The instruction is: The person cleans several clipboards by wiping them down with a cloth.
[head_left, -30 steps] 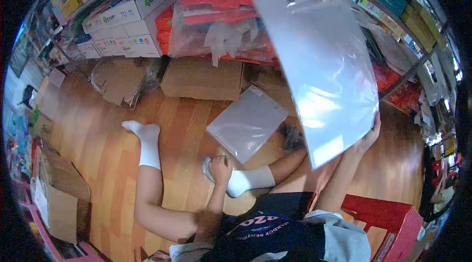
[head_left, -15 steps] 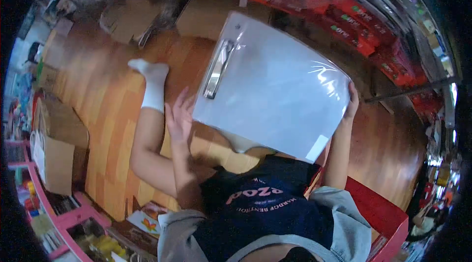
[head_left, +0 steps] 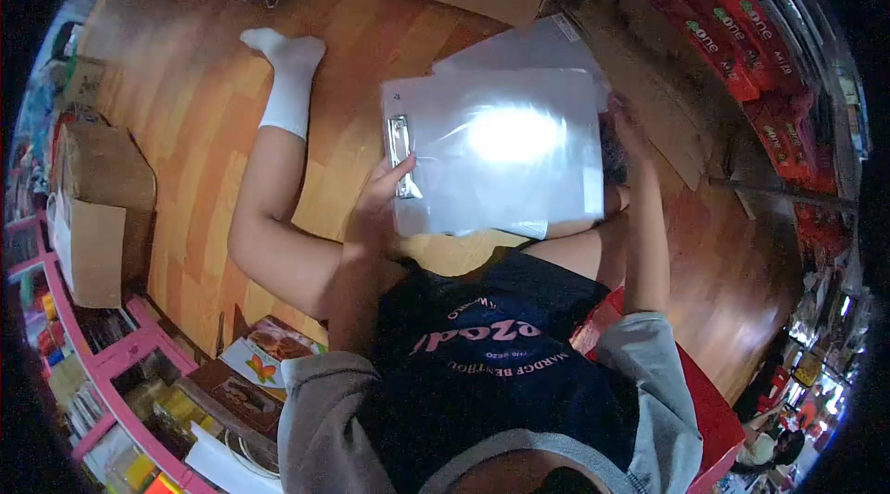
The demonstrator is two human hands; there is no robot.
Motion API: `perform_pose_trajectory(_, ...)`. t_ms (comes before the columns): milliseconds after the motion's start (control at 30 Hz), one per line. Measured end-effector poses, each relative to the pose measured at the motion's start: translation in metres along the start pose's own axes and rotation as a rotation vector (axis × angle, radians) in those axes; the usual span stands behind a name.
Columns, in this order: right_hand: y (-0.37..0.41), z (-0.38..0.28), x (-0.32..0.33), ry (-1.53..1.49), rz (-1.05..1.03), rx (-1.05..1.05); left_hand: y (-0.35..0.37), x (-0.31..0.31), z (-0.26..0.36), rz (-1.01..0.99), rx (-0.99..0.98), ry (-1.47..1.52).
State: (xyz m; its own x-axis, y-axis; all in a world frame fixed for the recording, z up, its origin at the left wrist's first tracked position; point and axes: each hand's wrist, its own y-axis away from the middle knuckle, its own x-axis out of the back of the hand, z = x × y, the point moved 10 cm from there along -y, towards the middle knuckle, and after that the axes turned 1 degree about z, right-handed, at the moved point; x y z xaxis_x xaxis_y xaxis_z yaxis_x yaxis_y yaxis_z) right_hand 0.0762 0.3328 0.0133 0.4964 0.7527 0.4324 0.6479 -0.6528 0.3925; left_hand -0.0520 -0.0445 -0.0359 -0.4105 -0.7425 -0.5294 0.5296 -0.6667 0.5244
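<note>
A pale clipboard (head_left: 436,146) in shiny clear wrapping lies across the front of my lap, with its metal clip (head_left: 400,156) along the left side. My left hand (head_left: 380,183) grips that left edge, thumb on the clip. Behind it, tilted, shows a second pale board (head_left: 519,49) with a small label at its upper corner; the rest is covered by the clipboard. At the right edge of this rear board is my right hand (head_left: 632,128), fingers curled around it and partly blurred. A bright glare hides the middle of the clipboard's surface.
Red packs (head_left: 728,35) are stacked at the upper right beside cardboard (head_left: 649,105). An open cardboard box (head_left: 97,248) stands at the left, near a pink rack (head_left: 139,346) of goods. A red box (head_left: 700,401) sits behind my right side. Wooden floor (head_left: 204,170) surrounds my legs.
My left hand has gone from open beside the clipboard to gripping its clip edge. The clipboard has turned nearly level, and a second board now shows behind it. The view has shifted.
</note>
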Motion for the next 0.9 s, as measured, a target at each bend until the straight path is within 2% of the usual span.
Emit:
perform_pose_trajectory(33, -0.012, 0.003, 0.012, 0.4, 0.082, 0.153, -0.001, -0.006, -0.001, 0.003, 0.007, 0.005)
perform_pose_trajectory(100, -0.006, 0.021, -0.014, 0.535, -0.227, 0.035, -0.001, -0.011, 0.012, 0.1, -0.089, 0.012)
perform_pose_trajectory(167, 0.02, 0.042, 0.012, 1.097, 0.234, -0.198, -0.019, 0.007, -0.005, 0.161, -0.047, 0.087)
perform_pose_trajectory(200, 0.012, 0.069, 0.014, 1.092, 0.227, -0.173, -0.025, 0.017, -0.014, 0.215, -0.008, 0.156)
perform_pose_trajectory(333, -0.006, 0.1, 0.023, 1.18, 0.197, -0.101, -0.033, 0.013, -0.012, 0.191, -0.036, 0.235)
perform_pose_trajectory(367, -0.013, 0.113, 0.026, 1.141, 0.182, -0.148, -0.033, 0.013, -0.012, 0.202, -0.034, 0.248)
perform_pose_trajectory(433, -0.015, 0.116, 0.032, 1.103, 0.175, -0.192, -0.047, 0.012, -0.021, -0.036, 0.007, 0.138)
perform_pose_trajectory(533, -0.012, 0.094, 0.035, 1.056, 0.285, -0.114, -0.045, 0.014, -0.016, 0.036, -0.057, 0.055)
perform_pose_trajectory(567, -0.008, 0.08, 0.037, 0.996, 0.363, -0.011, -0.043, 0.017, -0.014, 0.065, -0.074, 0.006)
perform_pose_trajectory(600, -0.003, 0.067, 0.037, 0.93, 0.438, 0.091, -0.057, 0.046, -0.034, 0.135, -0.008, -0.111)
perform_pose_trajectory(633, 0.002, 0.061, 0.036, 0.931, 0.431, 0.096, -0.054, 0.044, -0.034, 0.142, -0.008, -0.108)
perform_pose_trajectory(700, 0.014, 0.025, 0.042, 0.678, 0.488, 0.293, -0.051, 0.033, -0.014, 0.19, -0.184, -0.124)
perform_pose_trajectory(733, 0.019, 0.008, 0.041, 0.681, 0.48, 0.299, -0.044, 0.027, -0.004, 0.23, -0.209, -0.204)
perform_pose_trajectory(800, 0.034, -0.01, 0.033, 0.132, 0.474, 0.157, -0.047, 0.03, -0.006, 0.249, -0.181, -0.222)
perform_pose_trajectory(867, 0.053, -0.043, -0.011, 0.066, 0.438, 0.235, -0.043, 0.027, -0.002, 0.289, -0.154, -0.312)
perform_pose_trajectory(900, 0.064, -0.058, -0.044, 0.063, 0.325, 0.22, -0.044, 0.026, -0.002, 0.289, -0.156, -0.313)
